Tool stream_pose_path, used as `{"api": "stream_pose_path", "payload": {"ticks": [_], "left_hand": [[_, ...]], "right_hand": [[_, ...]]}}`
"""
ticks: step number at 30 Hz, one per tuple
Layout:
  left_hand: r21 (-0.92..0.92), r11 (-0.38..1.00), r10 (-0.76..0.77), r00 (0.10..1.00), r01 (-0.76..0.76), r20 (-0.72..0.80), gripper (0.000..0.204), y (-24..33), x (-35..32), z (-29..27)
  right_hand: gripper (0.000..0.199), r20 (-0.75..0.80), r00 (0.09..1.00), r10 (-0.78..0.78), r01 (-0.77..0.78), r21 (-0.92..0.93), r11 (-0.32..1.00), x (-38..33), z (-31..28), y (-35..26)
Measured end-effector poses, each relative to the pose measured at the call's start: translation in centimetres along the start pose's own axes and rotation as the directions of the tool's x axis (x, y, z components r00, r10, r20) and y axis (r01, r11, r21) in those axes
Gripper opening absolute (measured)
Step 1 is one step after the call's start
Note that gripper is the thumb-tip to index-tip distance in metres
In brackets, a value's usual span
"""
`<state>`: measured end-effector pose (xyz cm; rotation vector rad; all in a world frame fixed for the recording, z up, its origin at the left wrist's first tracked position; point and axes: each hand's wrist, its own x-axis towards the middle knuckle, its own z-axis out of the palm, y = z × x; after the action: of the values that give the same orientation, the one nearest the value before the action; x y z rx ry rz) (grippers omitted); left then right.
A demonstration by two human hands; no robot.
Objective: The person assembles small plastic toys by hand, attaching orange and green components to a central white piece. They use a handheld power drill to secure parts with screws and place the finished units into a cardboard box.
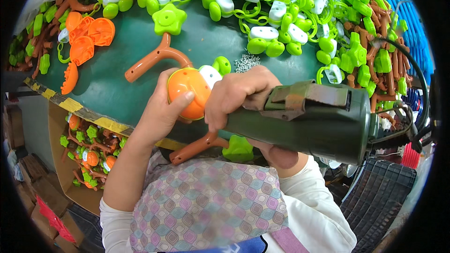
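Observation:
My left hand (157, 107) is closed round an orange plastic toy part (188, 85), its thumb pressed on the orange dome. A white piece (210, 74) and a light green rounded piece (222, 65) join its far right side. My right hand (241, 93) grips a dark green power screwdriver (300, 130), lying sideways with its front end at the toy part. Its tip is hidden behind my fingers. A brown branch-shaped piece (157, 58) with a green star knob (169, 19) lies beyond my left hand. Below my hands is another brown branch piece (194, 149).
Small metal screws (246, 63) lie behind my right hand. Green and white parts (281, 14) are heaped at the back, orange shells (89, 37) at left, brown branches (393, 65) at right. A carton (61, 159) of toys stands beside the taped table edge (70, 105). A cable (412, 56) reaches the screwdriver.

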<state>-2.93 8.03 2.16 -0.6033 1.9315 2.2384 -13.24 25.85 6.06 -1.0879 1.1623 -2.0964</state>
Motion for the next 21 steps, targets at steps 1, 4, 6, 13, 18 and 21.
{"api": "stream_pose_path", "payload": {"ticks": [1,4,6,13,18,21], "left_hand": [[0.000,1.000,0.005,1.000,-0.005,0.003,0.066,0.0,0.0,0.0],[-0.007,1.000,0.026,1.000,-0.026,0.010,0.065,-0.4,0.1,-0.2],[0.001,1.000,0.009,1.000,-0.009,-0.010,0.065,-0.1,0.2,-0.1],[-0.012,0.999,-0.030,1.000,0.030,0.009,0.069,0.8,0.1,0.5],[0.737,0.647,0.426,0.894,-0.195,-0.138,0.063,0.4,0.1,0.0],[0.818,0.423,0.681,0.733,-0.390,-0.002,0.054,0.5,0.1,0.6]], "right_hand": [[0.080,-0.056,0.994,0.090,-0.090,-0.007,0.996,0.4,0.6,-0.8],[0.081,-0.233,0.929,0.287,-0.312,-0.074,0.947,0.5,2.2,-2.5],[0.089,-0.309,0.924,0.224,-0.276,-0.135,0.952,-0.1,2.6,-2.3],[0.092,-0.001,0.959,-0.284,0.284,0.013,0.959,-0.1,-2.0,-4.0],[0.107,-0.155,0.963,-0.221,0.181,-0.240,0.954,-2.6,-5.4,-2.1],[0.105,-0.293,0.952,-0.090,0.014,-0.251,0.968,-4.0,-5.5,-1.1]]}}
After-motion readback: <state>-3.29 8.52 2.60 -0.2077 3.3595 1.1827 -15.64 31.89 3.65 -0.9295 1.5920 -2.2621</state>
